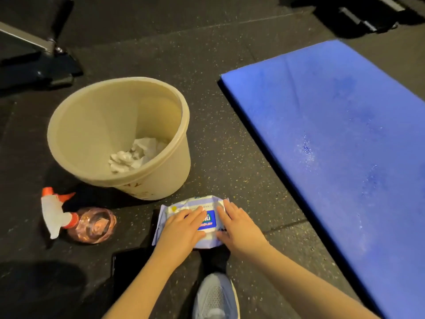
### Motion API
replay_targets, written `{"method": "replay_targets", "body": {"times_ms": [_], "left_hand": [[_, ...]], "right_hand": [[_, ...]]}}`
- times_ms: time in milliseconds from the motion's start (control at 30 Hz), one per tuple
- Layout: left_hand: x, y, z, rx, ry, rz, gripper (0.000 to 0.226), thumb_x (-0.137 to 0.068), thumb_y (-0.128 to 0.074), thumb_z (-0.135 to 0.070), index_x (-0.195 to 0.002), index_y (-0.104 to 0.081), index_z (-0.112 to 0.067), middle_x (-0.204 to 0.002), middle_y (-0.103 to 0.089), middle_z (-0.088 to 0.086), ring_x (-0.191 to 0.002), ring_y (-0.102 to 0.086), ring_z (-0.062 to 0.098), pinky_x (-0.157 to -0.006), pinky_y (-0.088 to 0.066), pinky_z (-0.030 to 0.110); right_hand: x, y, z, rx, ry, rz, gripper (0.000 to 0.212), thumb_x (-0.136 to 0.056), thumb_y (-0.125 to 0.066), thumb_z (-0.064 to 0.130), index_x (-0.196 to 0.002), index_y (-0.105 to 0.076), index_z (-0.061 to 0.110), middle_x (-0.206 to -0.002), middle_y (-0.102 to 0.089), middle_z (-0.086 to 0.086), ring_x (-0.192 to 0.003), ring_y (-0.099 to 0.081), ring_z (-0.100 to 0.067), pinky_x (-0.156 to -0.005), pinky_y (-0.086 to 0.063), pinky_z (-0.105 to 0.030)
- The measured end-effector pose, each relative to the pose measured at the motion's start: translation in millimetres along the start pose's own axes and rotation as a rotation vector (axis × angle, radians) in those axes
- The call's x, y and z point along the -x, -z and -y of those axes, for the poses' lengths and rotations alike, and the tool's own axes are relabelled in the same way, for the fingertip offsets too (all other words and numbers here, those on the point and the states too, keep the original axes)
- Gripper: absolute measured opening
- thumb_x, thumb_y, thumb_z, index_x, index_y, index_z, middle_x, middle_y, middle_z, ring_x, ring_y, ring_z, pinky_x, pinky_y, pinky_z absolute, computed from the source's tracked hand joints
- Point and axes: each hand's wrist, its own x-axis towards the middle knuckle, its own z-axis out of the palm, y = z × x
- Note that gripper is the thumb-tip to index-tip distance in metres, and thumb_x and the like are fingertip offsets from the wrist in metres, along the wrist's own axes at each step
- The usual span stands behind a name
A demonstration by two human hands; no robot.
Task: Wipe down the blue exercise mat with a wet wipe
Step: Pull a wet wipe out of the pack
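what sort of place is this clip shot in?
Most likely a gym: dark speckled rubber floor tiles, a blue padded exercise mat lying on them, and black-and-metal equipment frames at the far edge.

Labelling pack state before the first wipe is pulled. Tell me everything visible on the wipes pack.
The wipes pack is a soft, crinkled pouch of white and pale blue plastic with a blue label on top, its print partly covered. It lies flat on the dark speckled floor, close by the beige bin and left of the mat. The left hand rests flat on its left half; the right hand lies along its right edge. No wipe shows; whether it is opened cannot be told.
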Motion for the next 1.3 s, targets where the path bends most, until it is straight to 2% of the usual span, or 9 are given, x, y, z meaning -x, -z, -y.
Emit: {"method": "replay_targets", "body": {"times_ms": [67,233,333,500,633,733,833,1033,1300], "left_hand": [[-0.5,-4.0,5.7,-0.03,-0.036,-0.057,0.067,-0.088,-0.063,-0.047,-0.144,-0.041,-0.019,-0.148,-0.043,-0.004,-0.128,-0.047,0.016,-0.1,-0.04,0.028],[-6.0,16.1,18.3,0.03,0.009,0.087,0.052,-0.089,-0.049,-0.052,-0.131,-0.053,-0.021,-0.124,-0.061,0.002,-0.11,-0.058,0.024,-0.088,-0.048,0.037],[-18.6,18.7,19.8,0.11,0.103,-0.167,0.022,-0.091,-0.055,-0.022,-0.109,-0.063,-0.012,-0.082,-0.066,0.01,-0.076,-0.065,0.029,-0.058,-0.049,0.035],[-27.4,6.0,21.8,-0.203,-0.078,-0.486,0.037,-0.08,-0.043,-0.005,-0.113,-0.054,-0.017,-0.102,-0.053,0.008,-0.091,-0.051,0.026,-0.075,-0.039,0.037],[-27.8,-5.4,31.5,-0.148,-0.166,-0.252,0.035,-0.064,-0.076,-0.006,-0.097,-0.068,-0.016,-0.089,-0.062,0.004,-0.08,-0.061,0.025,-0.064,-0.048,0.036],[-18.8,-7.1,30.4,0.186,-0.068,-0.177,0.028,-0.087,-0.059,-0.025,-0.111,-0.068,-0.013,-0.108,-0.065,0.005,-0.099,-0.061,0.027,-0.076,-0.053,0.038],[-17.8,-6.4,21.5,0.341,0.062,-0.065,0.05,-0.09,-0.048,-0.052,-0.129,-0.055,-0.022,-0.127,-0.052,-0.001,-0.118,-0.047,0.021,-0.094,-0.041,0.035],[-12.8,-3.7,16.6,0.269,-0.018,0.029,0.043,-0.091,-0.06,-0.038,-0.132,-0.05,-0.029,-0.14,-0.037,0.001,-0.125,-0.043,0.02,-0.095,-0.038,0.033],[-5.7,-7.5,23.5,0.435,0.046,-0.053,0.028,-0.08,-0.074,-0.038,-0.086,-0.059,-0.015,-0.112,-0.041,-0.005,-0.096,-0.047,0.013,-0.081,-0.042,0.033]], "right_hand": [[-2.9,-3.8,-2.2,-0.005,0.005,-0.044,0.069,-0.1,-0.044,0.034,-0.154,-0.009,0.01,-0.161,-0.005,-0.011,-0.148,-0.007,-0.025,-0.118,-0.009,-0.033],[-7.0,-8.4,-11.3,-0.015,0.064,-0.049,0.07,-0.087,-0.044,0.041,-0.144,-0.037,0.002,-0.151,-0.031,-0.022,-0.138,-0.033,-0.04,-0.11,-0.029,-0.046],[-7.9,-2.9,-14.8,0.006,0.075,-0.062,0.077,-0.086,-0.03,0.053,-0.145,-0.037,0.004,-0.153,-0.031,-0.019,-0.14,-0.032,-0.035,-0.111,-0.028,-0.042],[-8.3,-9.3,-17.0,0.043,0.058,-0.082,0.061,-0.084,-0.047,0.042,-0.131,-0.054,0.003,-0.137,-0.052,-0.021,-0.123,-0.053,-0.039,-0.096,-0.045,-0.052],[-10.6,-7.4,-13.6,0.107,0.122,-0.19,0.068,-0.087,-0.063,0.027,-0.146,-0.036,0.007,-0.155,-0.029,-0.014,-0.143,-0.027,-0.035,-0.113,-0.013,-0.041],[-16.8,-8.3,-15.7,0.084,0.15,-0.183,0.072,-0.094,-0.054,0.026,-0.153,-0.014,0.013,-0.161,-0.004,-0.006,-0.149,-0.002,-0.025,-0.115,0.007,-0.029],[-21.1,-7.3,-15.8,0.043,0.15,-0.146,0.075,-0.093,-0.055,0.025,-0.153,-0.012,0.014,-0.162,-0.003,-0.004,-0.149,0.001,-0.021,-0.117,0.005,-0.03],[-24.8,2.4,-21.7,0.052,0.165,-0.084,0.074,-0.093,-0.056,0.025,-0.153,-0.015,0.017,-0.162,-0.005,-0.003,-0.149,-0.002,-0.021,-0.118,-0.001,-0.032],[-25.2,1.2,-21.9,0.044,0.163,-0.09,0.074,-0.092,-0.057,0.024,-0.153,-0.015,0.017,-0.162,-0.007,-0.003,-0.149,-0.003,-0.021,-0.118,-0.002,-0.032]]}}
